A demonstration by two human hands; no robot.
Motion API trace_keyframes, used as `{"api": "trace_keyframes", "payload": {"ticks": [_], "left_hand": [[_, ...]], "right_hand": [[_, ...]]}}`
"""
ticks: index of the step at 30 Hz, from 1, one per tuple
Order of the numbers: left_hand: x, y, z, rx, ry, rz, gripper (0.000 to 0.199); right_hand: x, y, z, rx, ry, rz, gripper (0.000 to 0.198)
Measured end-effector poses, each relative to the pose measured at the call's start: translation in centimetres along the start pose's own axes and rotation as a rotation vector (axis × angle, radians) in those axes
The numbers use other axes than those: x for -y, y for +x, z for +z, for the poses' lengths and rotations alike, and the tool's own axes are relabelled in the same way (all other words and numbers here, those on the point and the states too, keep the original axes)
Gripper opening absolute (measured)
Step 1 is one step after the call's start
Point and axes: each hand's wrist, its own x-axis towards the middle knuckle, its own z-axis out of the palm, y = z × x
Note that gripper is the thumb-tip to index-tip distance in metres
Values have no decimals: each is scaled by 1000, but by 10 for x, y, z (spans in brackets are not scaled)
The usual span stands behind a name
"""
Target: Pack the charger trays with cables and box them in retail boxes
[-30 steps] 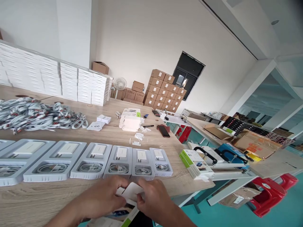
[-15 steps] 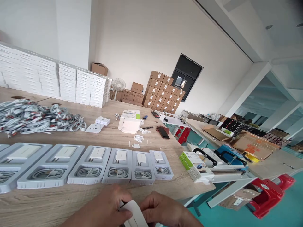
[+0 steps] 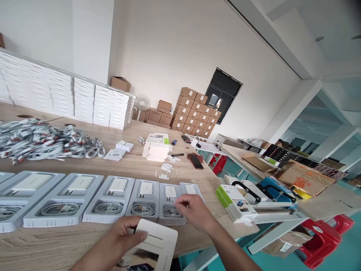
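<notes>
My left hand (image 3: 122, 241) grips a white cardboard box (image 3: 160, 237) at the lower middle, thumb on its near face. The box is tilted, with slots in its pale flap and a printed picture partly cut off by the frame's bottom. To the right, my right hand (image 3: 194, 210) hovers at the right end of a row of grey plastic trays (image 3: 93, 214), fingers curled together; whether anything is between them I cannot make out. It partly covers the last tray (image 3: 199, 190). Each fully visible tray holds a white charger (image 3: 118, 184) and a coiled white cable (image 3: 108, 207).
Behind the trays lie a heap of white cables (image 3: 50, 141), booklets (image 3: 124, 145), flattened white cartons (image 3: 155, 148) and a phone (image 3: 195, 161). White boxes (image 3: 109, 107) are stacked at the left back. Green-and-white boxes (image 3: 235, 203) sit near the right edge, beside blue-and-white sealers (image 3: 275, 190).
My right hand has left the box and moved up and right to the end of the tray row. The box, still in my left hand, has risen and shows more of its flap.
</notes>
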Motion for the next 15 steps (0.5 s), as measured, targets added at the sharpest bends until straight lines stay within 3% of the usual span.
{"api": "trace_keyframes", "payload": {"ticks": [3, 8, 11, 15], "left_hand": [[1, -2, -1, -35, 13, 35, 27], [5, -3, 2, -89, 85, 58, 32], [13, 1, 5, -142, 24, 14, 40], [22, 3, 3, -223, -8, -84, 55]], "right_hand": [[-28, 51, -3, -157, -160, 68, 25], [-60, 111, -3, -173, -314, 105, 23], [-64, 131, 4, -112, -411, 67, 20], [-56, 159, 20, 98, -519, -75, 21]]}}
